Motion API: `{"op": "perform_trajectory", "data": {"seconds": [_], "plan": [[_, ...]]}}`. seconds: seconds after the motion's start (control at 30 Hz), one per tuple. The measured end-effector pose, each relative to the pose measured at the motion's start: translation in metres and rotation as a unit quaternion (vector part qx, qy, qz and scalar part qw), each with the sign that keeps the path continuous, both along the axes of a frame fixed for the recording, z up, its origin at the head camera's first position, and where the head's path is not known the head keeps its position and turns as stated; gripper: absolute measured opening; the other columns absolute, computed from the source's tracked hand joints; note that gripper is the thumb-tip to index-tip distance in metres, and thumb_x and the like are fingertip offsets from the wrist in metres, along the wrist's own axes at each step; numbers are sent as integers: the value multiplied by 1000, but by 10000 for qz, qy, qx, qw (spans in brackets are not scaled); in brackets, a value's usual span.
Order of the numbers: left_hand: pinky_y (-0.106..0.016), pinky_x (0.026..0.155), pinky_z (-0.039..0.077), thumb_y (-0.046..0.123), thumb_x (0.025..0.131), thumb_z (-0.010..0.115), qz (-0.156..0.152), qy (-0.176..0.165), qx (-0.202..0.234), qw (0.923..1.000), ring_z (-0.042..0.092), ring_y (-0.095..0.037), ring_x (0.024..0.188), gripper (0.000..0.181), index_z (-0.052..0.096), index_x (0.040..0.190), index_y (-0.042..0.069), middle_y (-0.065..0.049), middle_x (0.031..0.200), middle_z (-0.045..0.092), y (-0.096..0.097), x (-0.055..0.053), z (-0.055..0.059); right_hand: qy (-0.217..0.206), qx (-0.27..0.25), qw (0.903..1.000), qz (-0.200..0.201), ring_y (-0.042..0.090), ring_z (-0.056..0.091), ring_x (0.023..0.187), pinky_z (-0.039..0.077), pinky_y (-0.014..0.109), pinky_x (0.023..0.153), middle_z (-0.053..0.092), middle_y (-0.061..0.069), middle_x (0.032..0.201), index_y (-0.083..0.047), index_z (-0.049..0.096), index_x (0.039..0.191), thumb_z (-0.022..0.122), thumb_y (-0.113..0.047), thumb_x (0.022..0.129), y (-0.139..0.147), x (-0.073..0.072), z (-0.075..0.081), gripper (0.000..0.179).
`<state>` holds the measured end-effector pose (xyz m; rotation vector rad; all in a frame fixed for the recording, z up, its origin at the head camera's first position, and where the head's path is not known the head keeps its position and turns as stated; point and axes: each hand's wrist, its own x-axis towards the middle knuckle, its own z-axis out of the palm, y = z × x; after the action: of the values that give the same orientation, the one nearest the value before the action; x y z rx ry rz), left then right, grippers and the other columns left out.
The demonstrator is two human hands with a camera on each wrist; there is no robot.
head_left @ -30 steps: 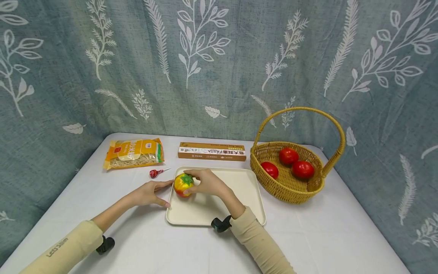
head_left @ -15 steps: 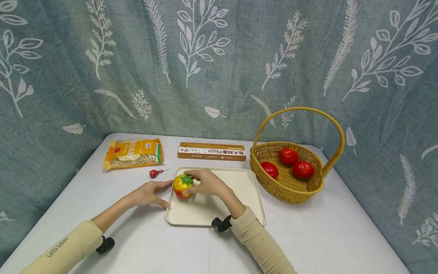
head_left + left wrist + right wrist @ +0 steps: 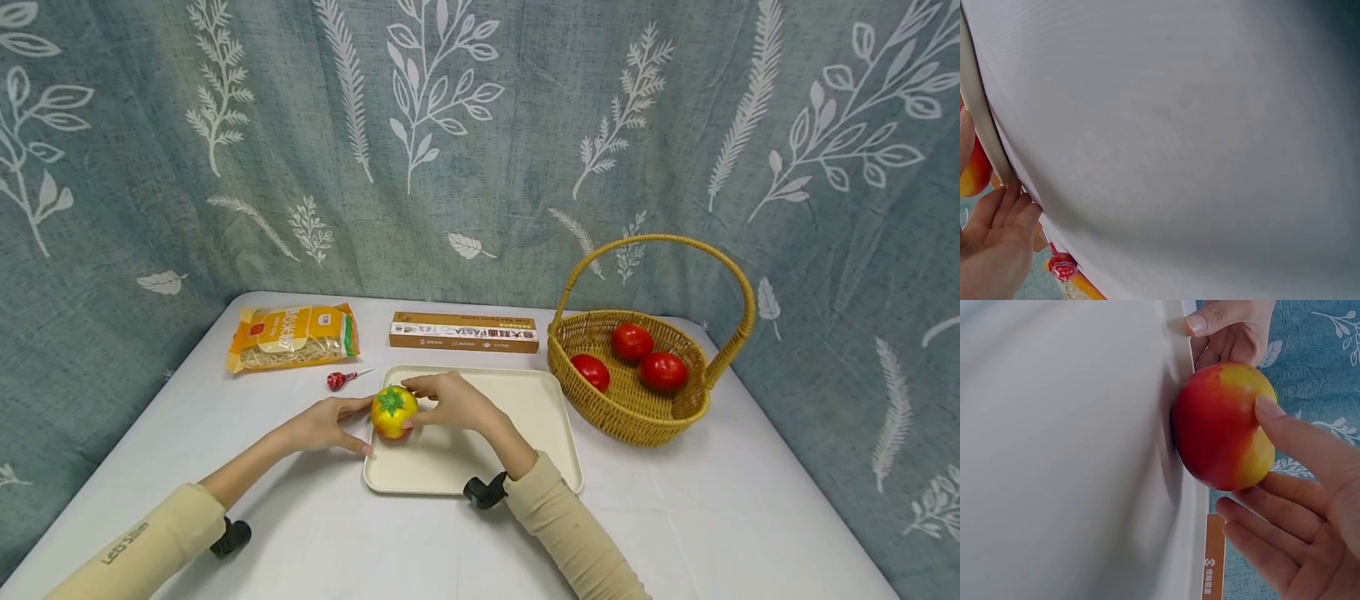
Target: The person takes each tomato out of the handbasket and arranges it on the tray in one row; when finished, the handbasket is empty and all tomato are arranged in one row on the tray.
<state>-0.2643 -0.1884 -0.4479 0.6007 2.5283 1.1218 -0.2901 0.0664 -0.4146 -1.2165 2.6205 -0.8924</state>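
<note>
My right hand (image 3: 457, 402) pinches a yellow-and-red tomato (image 3: 392, 417) with a green star-shaped calyx at the left end of the cream tray (image 3: 420, 471). In the right wrist view, the thumb presses one side of the tomato (image 3: 1216, 437) while the index and middle fingertips meet its underside; the remaining fingers stay apart from it. My left hand (image 3: 322, 423) is spread along the tray's left rim, thumb toward the front and index finger beside the tomato. The left wrist view shows its fingers (image 3: 1007, 209) relaxed at the tray edge (image 3: 985, 119).
A wicker basket (image 3: 630, 425) with a tall handle holds three red tomatoes (image 3: 663, 372) at the right. Behind the tray lies a brown pasta box (image 3: 463, 332). A bag of noodles (image 3: 292, 336) and a red lollipop (image 3: 337, 380) are at back left.
The tomato has shifted left toward the tray rim and turned, so its green calyx now faces more to the front. Both arms have stayed nearly still.
</note>
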Motion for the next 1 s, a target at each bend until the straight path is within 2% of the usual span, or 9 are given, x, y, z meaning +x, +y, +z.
{"op": "perform_trajectory", "data": {"seconds": [0.23,0.6,1.0], "plan": [[-53,110,29,31,72,86,20,11,-41,10000,32,-42,136,92,40,144,-4,-25,147,36,0,0,0,39,35,10000,28,24,64,108,50,26,92,66,10,121,-2,60,129,77,-23,84,1,0,-1,53],[-53,110,29,29,72,86,-24,27,13,10000,31,-41,137,92,40,146,1,-22,148,37,0,1,1,-54,37,9999,-114,21,63,110,50,29,93,65,10,122,-2,59,131,76,-24,85,11,1,0,54],[-54,110,28,30,72,86,-18,65,-26,10000,32,-41,137,91,40,145,2,-23,147,37,0,2,1,-75,28,9999,-115,26,63,110,51,32,93,63,13,127,1,56,132,75,-23,86,14,3,3,55]]}}
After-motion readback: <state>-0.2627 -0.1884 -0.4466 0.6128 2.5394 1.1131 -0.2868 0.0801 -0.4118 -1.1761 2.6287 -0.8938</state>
